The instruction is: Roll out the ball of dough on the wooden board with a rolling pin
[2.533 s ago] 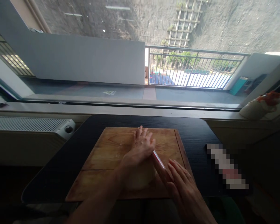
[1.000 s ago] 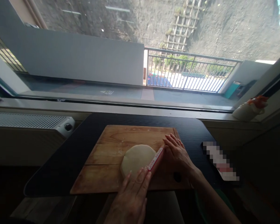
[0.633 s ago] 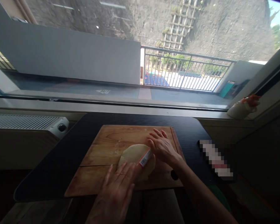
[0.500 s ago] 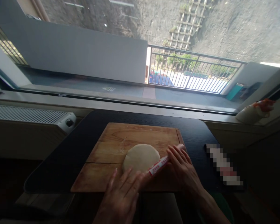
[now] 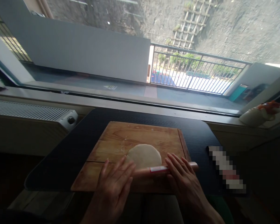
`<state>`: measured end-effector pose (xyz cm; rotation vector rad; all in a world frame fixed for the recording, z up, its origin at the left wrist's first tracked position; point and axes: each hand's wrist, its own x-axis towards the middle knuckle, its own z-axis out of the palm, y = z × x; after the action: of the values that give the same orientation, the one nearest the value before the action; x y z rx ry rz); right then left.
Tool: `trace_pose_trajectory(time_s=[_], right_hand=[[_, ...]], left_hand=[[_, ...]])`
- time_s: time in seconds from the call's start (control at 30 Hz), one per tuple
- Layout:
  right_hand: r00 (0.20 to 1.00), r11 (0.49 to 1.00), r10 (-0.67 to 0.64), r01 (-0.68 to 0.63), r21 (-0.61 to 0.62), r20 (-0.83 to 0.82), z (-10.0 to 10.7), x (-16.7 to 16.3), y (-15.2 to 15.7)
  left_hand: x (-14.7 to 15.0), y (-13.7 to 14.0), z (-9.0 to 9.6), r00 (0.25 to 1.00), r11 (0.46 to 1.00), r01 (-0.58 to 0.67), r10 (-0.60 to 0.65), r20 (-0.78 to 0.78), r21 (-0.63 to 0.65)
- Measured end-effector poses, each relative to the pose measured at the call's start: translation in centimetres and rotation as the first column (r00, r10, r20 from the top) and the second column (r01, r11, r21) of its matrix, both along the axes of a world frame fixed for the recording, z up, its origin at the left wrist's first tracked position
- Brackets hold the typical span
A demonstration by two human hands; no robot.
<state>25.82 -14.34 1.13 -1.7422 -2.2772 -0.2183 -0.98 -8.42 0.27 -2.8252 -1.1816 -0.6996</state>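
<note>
Wooden cutting board (image 5: pixel 149 133), on black table (image 5: pixel 60 165). Pale dough round (image 5: pixel 144 155), mid-board toward its front edge. Labelled rolling pin (image 5: pixel 142 172), along the dough's near side, reaching the board's right edge. Left hand (image 5: pixel 114 182): fingers spread, apparently over the pin's hidden end. Right hand (image 5: pixel 183 174): fingers together, laid across the pin.

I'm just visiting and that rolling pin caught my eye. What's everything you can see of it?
The rolling pin is a slim, pinkish-brown cylinder, perhaps wooden, with a white, red-edged label along its middle. It lies almost crosswise over the cutting board, at the near side of the dough. The left hand covers its left end; the right hand lies flat across it, leaving the blunt right end showing. Whether it presses the dough is unclear.
</note>
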Motion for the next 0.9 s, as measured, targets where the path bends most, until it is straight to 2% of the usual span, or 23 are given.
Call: trace_pose_trajectory(time_s=[0.1,0.17,0.27,0.33,0.4,0.5,0.6,0.67,0.8,0.9], right_hand=[[0.996,0.995,0.079,-0.082,0.060,0.042,-0.9,0.9,-2.2],[0.997,0.997,0.067,-0.069,0.040,0.038,-0.8,0.8,-1.1],[1.000,1.000,0.003,-0.003,-0.008,0.003,0.1,-0.3,2.2],[1.000,1.000,-0.008,0.008,-0.018,-0.005,0.6,-0.7,3.1],[0.999,0.999,0.043,-0.043,-0.010,0.026,0.5,-0.6,2.0],[0.975,0.979,0.192,-0.197,0.042,0.108,-0.5,0.8,-1.5],[0.958,0.967,0.247,-0.252,0.017,0.143,-0.9,1.8,-2.6],[0.973,0.981,0.195,-0.194,-0.016,0.123,-0.5,1.5,-0.9],[0.999,1.000,0.011,-0.010,-0.029,0.044,0.9,-0.6,4.5],[0.999,0.999,0.034,-0.034,-0.014,0.029,1.0,-1.1,4.7]], left_hand=[[0.1,-1.0,-0.1,1.000,1.000,-0.007,0.007,0.007,-0.015],[0.7,-0.3,0.3,0.998,0.997,-0.064,0.064,0.003,-0.032],[1.6,1.7,1.0,0.989,0.989,-0.147,0.147,-0.004,-0.030],[1.5,2.0,1.1,0.990,0.990,-0.139,0.139,-0.014,-0.028],[0.7,1.1,0.7,0.997,0.997,-0.068,0.068,-0.020,-0.030],[-0.6,-1.4,-0.5,0.999,0.999,0.049,-0.049,0.016,-0.006],[-0.6,-2.1,-1.2,0.997,1.000,0.022,-0.022,0.072,-0.008],[0.3,-0.7,-0.9,0.993,0.997,-0.068,0.070,0.100,-0.024],[2.3,3.4,0.5,0.961,0.972,-0.232,0.235,0.143,-0.038],[2.1,3.5,0.8,0.970,0.978,-0.199,0.205,0.129,-0.061]])
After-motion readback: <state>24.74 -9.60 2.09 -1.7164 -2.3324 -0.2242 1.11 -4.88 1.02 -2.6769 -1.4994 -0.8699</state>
